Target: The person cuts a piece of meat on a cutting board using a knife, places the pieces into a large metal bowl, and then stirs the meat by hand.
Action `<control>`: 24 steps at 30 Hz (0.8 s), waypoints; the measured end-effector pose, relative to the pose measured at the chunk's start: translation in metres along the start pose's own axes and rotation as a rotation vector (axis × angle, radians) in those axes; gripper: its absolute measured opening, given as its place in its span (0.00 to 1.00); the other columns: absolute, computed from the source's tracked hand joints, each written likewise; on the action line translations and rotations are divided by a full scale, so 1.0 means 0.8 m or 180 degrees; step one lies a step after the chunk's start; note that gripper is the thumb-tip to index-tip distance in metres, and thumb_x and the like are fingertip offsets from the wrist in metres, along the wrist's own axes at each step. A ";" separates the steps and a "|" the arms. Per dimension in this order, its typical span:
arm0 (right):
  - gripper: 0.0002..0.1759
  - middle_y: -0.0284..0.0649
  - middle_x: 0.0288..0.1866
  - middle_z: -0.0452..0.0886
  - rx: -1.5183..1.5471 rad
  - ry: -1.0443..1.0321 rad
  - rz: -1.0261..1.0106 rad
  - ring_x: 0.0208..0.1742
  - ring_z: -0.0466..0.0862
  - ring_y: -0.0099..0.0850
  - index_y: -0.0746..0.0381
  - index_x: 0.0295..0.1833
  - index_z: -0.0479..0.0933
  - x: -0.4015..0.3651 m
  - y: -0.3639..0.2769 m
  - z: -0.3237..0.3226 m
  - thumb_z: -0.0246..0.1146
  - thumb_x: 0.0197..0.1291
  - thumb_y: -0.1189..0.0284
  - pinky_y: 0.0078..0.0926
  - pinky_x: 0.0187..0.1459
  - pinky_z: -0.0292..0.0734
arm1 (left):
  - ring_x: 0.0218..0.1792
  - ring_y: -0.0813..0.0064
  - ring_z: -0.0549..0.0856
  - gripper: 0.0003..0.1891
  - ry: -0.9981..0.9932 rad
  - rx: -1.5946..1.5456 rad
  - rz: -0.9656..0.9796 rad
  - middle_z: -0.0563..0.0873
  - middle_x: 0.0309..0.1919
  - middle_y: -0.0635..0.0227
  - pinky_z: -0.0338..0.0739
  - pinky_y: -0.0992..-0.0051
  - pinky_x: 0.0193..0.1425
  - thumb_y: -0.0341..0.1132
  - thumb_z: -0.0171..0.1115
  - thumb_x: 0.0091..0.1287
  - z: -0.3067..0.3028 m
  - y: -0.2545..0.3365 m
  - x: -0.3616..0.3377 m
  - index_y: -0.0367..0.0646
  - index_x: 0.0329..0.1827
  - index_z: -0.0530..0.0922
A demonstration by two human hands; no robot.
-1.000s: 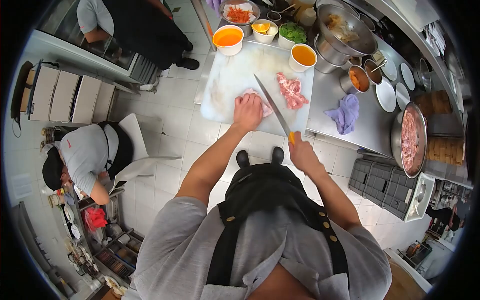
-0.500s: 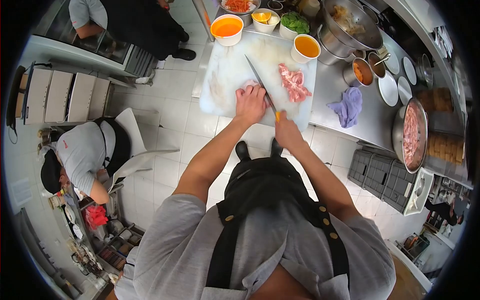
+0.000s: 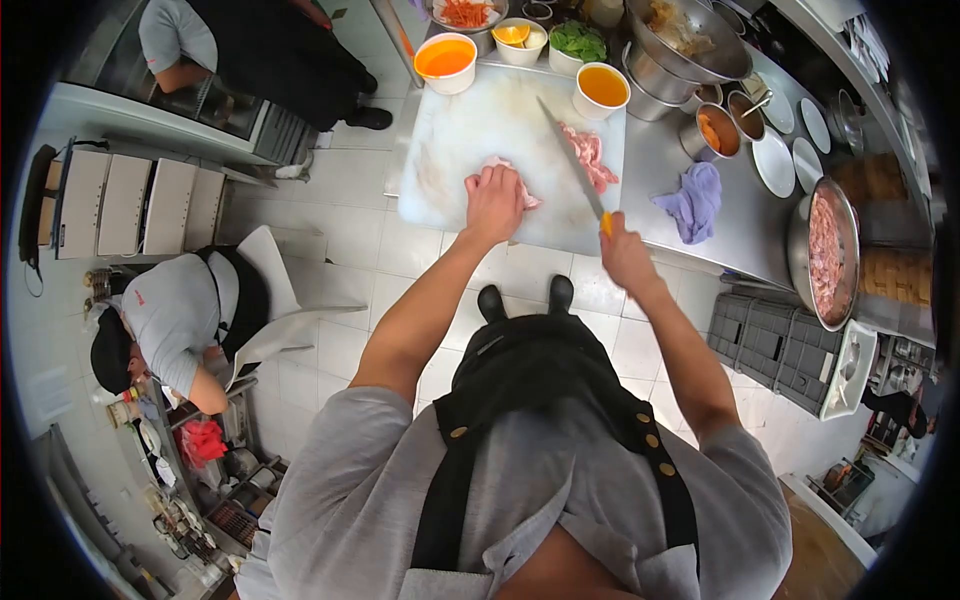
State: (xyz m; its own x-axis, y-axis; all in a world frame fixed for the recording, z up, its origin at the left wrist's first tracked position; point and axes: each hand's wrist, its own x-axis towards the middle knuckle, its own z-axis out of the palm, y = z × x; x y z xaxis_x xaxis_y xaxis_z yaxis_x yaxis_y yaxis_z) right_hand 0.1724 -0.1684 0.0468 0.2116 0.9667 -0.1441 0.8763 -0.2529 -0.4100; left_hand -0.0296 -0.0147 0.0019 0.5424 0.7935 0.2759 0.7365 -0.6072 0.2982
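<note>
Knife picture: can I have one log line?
left hand: on meat; right hand: holds knife; knife: above cutting board; purple cloth: on counter

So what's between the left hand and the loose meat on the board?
In the head view: the exposed edge of the meat under the left hand, bare cutting board, then the knife blade, overlapping the loose meat.
</note>
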 end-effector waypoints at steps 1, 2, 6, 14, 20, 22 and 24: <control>0.17 0.61 0.23 0.77 0.0197 -0.0050 -0.0064 0.27 0.80 0.60 0.67 0.54 0.59 -0.012 -0.017 -0.001 0.53 0.67 0.70 0.56 0.29 0.76 | 0.50 0.64 0.73 0.10 0.0101 -0.0498 0.0109 0.77 0.45 0.65 0.61 0.59 0.53 0.33 0.58 0.60 0.002 -0.010 -0.004 0.45 0.44 0.73; 0.17 0.66 0.23 0.76 0.0350 -0.0071 0.0023 0.27 0.79 0.64 0.67 0.52 0.59 -0.027 -0.038 0.000 0.55 0.66 0.69 0.60 0.27 0.72 | 0.50 0.64 0.72 0.12 0.0183 -0.1010 0.0225 0.76 0.46 0.64 0.60 0.60 0.53 0.33 0.59 0.59 0.006 -0.017 -0.007 0.44 0.45 0.73; 0.18 0.65 0.26 0.78 0.0371 -0.0420 0.0315 0.30 0.81 0.62 0.69 0.54 0.58 -0.053 -0.093 0.014 0.53 0.66 0.70 0.57 0.32 0.77 | 0.48 0.63 0.73 0.11 0.0334 -0.0559 0.0558 0.76 0.44 0.63 0.60 0.61 0.53 0.32 0.59 0.59 0.003 -0.015 -0.011 0.44 0.44 0.72; 0.18 0.66 0.25 0.77 0.0646 -0.0433 0.0452 0.28 0.80 0.63 0.70 0.53 0.58 -0.067 -0.103 0.037 0.53 0.66 0.70 0.61 0.31 0.74 | 0.48 0.67 0.73 0.12 0.0086 -0.0142 0.0274 0.77 0.43 0.67 0.60 0.59 0.51 0.34 0.61 0.56 -0.002 -0.003 -0.003 0.47 0.42 0.73; 0.23 0.66 0.25 0.77 0.0433 -0.0287 0.0304 0.30 0.80 0.63 0.75 0.58 0.57 -0.058 -0.089 0.056 0.52 0.65 0.71 0.60 0.33 0.75 | 0.50 0.68 0.74 0.11 -0.0055 -0.0115 0.0247 0.78 0.43 0.68 0.60 0.60 0.52 0.35 0.60 0.57 -0.003 0.005 0.000 0.47 0.43 0.74; 0.22 0.64 0.25 0.78 0.0517 0.0167 -0.0130 0.30 0.80 0.63 0.73 0.58 0.59 0.024 -0.088 0.093 0.53 0.64 0.71 0.59 0.33 0.75 | 0.50 0.68 0.74 0.11 -0.0209 -0.0114 0.0254 0.78 0.44 0.68 0.60 0.60 0.52 0.35 0.59 0.57 -0.003 0.005 0.001 0.46 0.43 0.74; 0.22 0.64 0.25 0.78 0.0403 0.0008 -0.0077 0.29 0.80 0.62 0.72 0.58 0.59 0.040 -0.082 0.087 0.53 0.65 0.71 0.58 0.32 0.75 | 0.50 0.69 0.74 0.11 -0.0284 -0.0097 0.0258 0.78 0.44 0.68 0.60 0.60 0.52 0.35 0.59 0.58 -0.003 0.005 0.007 0.46 0.44 0.74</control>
State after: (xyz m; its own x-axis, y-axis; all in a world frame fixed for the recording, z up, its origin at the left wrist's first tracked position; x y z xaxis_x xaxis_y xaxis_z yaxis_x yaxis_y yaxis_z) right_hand 0.0914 -0.1232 0.0068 0.1922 0.9726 -0.1305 0.8196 -0.2322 -0.5238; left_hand -0.0243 -0.0125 0.0066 0.6344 0.7416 0.2181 0.6770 -0.6693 0.3062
